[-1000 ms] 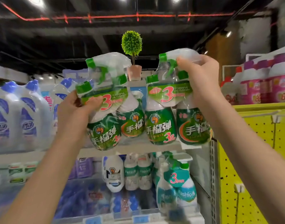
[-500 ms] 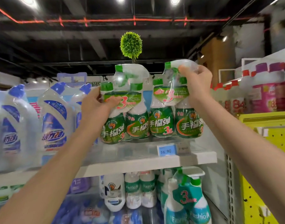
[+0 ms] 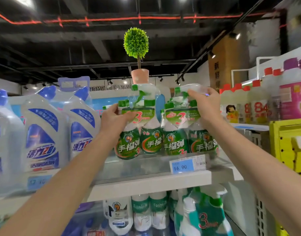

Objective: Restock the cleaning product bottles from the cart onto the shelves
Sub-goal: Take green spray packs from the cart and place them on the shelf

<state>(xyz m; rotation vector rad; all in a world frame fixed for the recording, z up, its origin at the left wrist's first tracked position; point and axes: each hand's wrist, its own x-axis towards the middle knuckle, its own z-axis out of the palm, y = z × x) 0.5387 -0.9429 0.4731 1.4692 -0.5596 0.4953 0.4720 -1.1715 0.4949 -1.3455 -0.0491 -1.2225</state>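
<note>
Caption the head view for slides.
Left hand grips the left green pack, right hand the right green pack, on the shelf.

The left bottle pack (image 3: 129, 147) and right bottle pack (image 3: 204, 145) are dark green with white lettering, green caps and a red 3. At nine o'clock the jugs (image 3: 42, 133) are white with blue labels. At twelve, a bright green topiary (image 3: 136, 42) stands in a terracotta pot (image 3: 140, 75). At three, the pegboard (image 3: 289, 150) is yellow.

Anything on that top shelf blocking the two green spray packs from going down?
Nothing visible. The left pack and right pack are over the shelf, behind its clear front rail. The blue-capped jugs stand clear to the left.
</note>
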